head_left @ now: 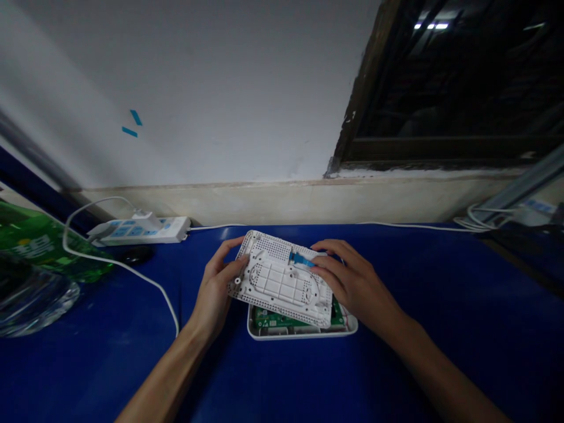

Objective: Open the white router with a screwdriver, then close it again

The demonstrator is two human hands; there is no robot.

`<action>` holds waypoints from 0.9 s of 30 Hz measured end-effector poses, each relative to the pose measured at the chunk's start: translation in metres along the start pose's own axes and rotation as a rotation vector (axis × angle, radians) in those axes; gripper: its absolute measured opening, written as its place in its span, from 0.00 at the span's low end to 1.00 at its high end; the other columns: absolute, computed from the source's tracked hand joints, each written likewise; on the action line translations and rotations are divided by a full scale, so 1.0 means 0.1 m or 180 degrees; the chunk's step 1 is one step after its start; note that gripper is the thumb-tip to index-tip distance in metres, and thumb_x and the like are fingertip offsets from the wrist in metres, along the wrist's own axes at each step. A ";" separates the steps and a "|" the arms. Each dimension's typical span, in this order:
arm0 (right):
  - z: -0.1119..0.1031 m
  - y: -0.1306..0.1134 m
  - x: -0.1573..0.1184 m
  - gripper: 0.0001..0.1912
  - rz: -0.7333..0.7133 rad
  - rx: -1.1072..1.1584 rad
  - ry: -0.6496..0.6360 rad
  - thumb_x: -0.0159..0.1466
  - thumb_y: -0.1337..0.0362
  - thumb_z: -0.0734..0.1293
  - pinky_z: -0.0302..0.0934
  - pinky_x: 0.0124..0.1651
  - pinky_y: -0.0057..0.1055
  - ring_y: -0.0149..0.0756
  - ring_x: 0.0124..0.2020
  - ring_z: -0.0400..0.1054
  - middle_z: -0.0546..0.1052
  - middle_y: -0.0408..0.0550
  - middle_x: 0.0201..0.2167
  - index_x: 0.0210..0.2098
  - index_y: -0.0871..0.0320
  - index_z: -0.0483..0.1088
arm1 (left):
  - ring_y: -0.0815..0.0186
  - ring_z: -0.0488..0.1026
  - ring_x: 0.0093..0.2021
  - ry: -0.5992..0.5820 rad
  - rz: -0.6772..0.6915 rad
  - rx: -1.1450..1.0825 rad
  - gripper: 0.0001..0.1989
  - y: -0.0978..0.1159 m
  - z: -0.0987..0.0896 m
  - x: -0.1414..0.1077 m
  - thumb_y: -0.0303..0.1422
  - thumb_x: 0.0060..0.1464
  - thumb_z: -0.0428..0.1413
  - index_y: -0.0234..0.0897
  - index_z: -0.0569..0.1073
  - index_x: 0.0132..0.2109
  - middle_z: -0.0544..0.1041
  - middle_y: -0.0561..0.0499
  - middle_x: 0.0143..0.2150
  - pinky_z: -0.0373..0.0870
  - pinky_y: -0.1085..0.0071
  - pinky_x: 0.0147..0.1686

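Casing (277,288) over blue tabletop (440,329), white wall (220,100) behind.

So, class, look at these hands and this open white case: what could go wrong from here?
The white cover is tilted and held at its edges by the left hand and right hand, so it might slip onto the green circuit board in the white case. The small blue plastic piece might snag on something. The white cable near the left arm could catch and tug the power strip.
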State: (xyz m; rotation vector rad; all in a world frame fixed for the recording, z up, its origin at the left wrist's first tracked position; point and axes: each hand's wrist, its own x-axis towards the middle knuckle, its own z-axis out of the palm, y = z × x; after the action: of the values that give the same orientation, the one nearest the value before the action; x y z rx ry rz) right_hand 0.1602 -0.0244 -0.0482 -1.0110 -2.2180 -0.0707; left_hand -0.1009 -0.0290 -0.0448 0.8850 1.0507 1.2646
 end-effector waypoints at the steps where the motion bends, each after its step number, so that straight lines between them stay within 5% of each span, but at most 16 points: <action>1: 0.01 0.01 -0.01 0.06 0.0047 0.0046 -0.0051 0.72 0.68 0.64 0.71 0.52 0.42 0.43 0.51 0.73 0.76 0.57 0.51 0.44 0.59 0.73 | 0.65 0.75 0.30 0.0013 0.0009 -0.0014 0.20 0.00 0.00 0.00 0.37 0.53 0.66 0.44 0.76 0.54 0.82 0.51 0.37 0.66 0.73 0.29; 21: 0.07 -0.03 -0.09 0.03 0.0838 0.1072 -0.0262 0.73 0.64 0.62 0.70 0.51 0.37 0.39 0.50 0.77 0.80 0.47 0.53 0.43 0.52 0.67 | 0.67 0.76 0.30 0.0053 -0.0043 -0.0094 0.21 0.02 -0.01 0.01 0.38 0.50 0.67 0.40 0.78 0.51 0.82 0.52 0.36 0.67 0.75 0.30; 27: 0.03 -0.07 -0.03 0.06 0.0943 0.0842 -0.0545 0.74 0.62 0.60 0.70 0.46 0.38 0.40 0.42 0.77 0.81 0.49 0.44 0.43 0.53 0.68 | 0.68 0.75 0.29 0.0044 0.0003 -0.0059 0.19 0.02 -0.01 0.01 0.39 0.51 0.67 0.41 0.78 0.49 0.81 0.52 0.35 0.66 0.75 0.29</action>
State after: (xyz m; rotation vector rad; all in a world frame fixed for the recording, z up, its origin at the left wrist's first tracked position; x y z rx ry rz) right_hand 0.1549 -0.0303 -0.0505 -1.2170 -2.1291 0.4448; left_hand -0.1025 -0.0273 -0.0430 0.8637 1.0480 1.2811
